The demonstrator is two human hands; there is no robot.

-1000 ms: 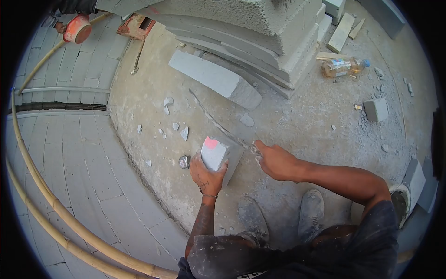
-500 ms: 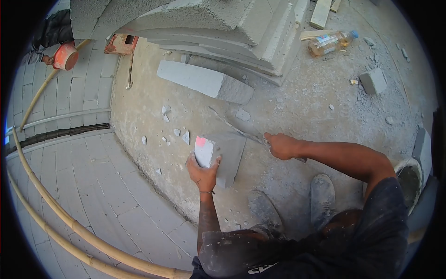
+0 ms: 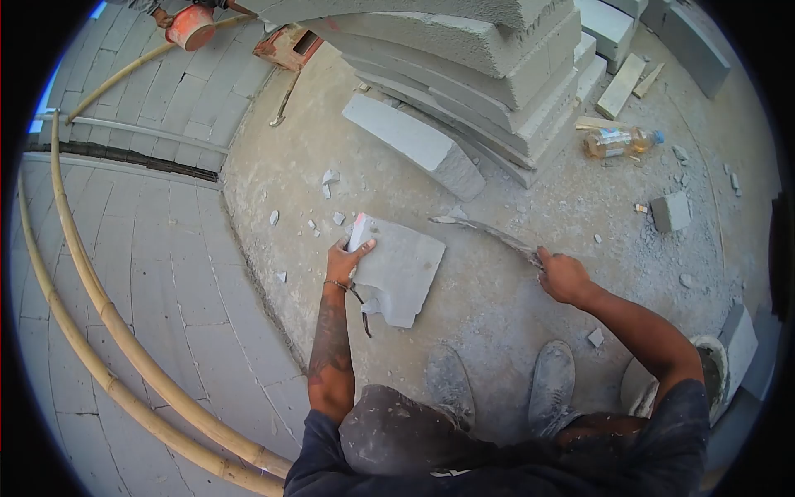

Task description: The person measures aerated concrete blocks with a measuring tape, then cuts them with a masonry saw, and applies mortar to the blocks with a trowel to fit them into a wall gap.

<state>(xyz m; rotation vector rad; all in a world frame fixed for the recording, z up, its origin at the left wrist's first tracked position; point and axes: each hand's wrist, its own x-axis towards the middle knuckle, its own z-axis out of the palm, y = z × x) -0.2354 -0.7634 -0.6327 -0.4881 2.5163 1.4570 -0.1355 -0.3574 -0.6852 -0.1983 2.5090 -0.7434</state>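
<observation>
My left hand grips the left edge of a pale grey lightweight concrete block, thumb on its broad face and fingers around the narrow side. The block has an uneven, notched lower side and a pink mark by its upper left corner. A dark cord hangs from my left wrist. Off to the right, my right hand is closed around the near end of a long, dusty machete-like blade. Its tip points left, apart from the block's upper right corner in this view.
A larger block lies ahead beside a stack of blocks. Chips litter the floor. A plastic bottle lies right; bamboo poles run along the left. Another person's hand touches a red bucket.
The block in my left hand has turned so its broad face shows. My right hand and the blade have moved right, away from it. The whole view has shifted.
</observation>
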